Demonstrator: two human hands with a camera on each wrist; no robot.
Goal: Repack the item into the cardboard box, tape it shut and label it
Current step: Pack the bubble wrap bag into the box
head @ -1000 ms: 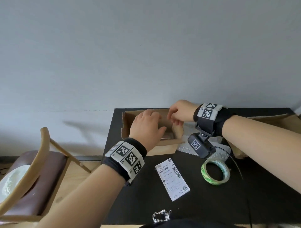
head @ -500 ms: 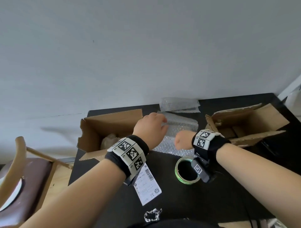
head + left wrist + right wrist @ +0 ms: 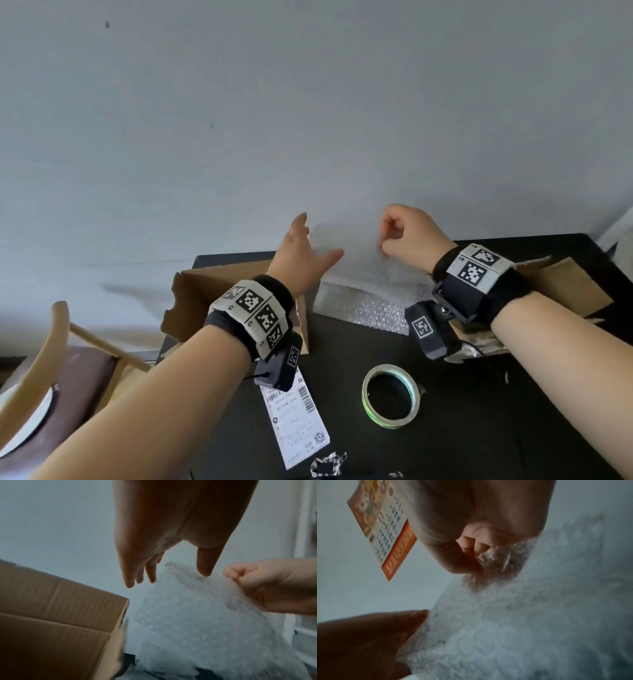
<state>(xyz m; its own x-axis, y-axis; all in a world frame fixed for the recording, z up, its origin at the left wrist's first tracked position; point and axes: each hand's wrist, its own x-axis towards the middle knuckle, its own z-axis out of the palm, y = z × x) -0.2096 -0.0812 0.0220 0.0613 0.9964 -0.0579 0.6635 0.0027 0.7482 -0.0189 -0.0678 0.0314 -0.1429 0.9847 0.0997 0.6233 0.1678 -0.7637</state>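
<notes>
Over on the left a wooden chair (image 3: 41, 346) is standing beside the black worktop (image 3: 479, 428); on the worktop's left end an open cardboard box (image 3: 191, 301) is lying with its flaps spread, and what is inside it cannot be made out. The left hand (image 3: 301, 260) is reaching up beside the box, its grip open, fingers straight and thumb spread, the fingertips (image 3: 130, 584) just meeting the left edge of a sheet of bubble wrap (image 3: 359, 267); below that wrist a white shipping label (image 3: 294, 414) is lying flat on the worktop, with a small black-and-white checked scrap (image 3: 327, 464) at the near edge. The bubble wrap is being held upright between the two hands, its lower part trailing down onto the worktop; a roll of tape (image 3: 390, 395) with a green edge is lying flat in front of it. The right hand (image 3: 407, 240) is pinching the sheet's upper right corner, its grip closed on the wrap between thumb and curled fingers; behind that wrist a second, torn cardboard box (image 3: 561, 284) is lying open on the right end of the worktop. In the right wrist view an orange-edged calendar (image 3: 385, 534) is hanging on the wall.
</notes>
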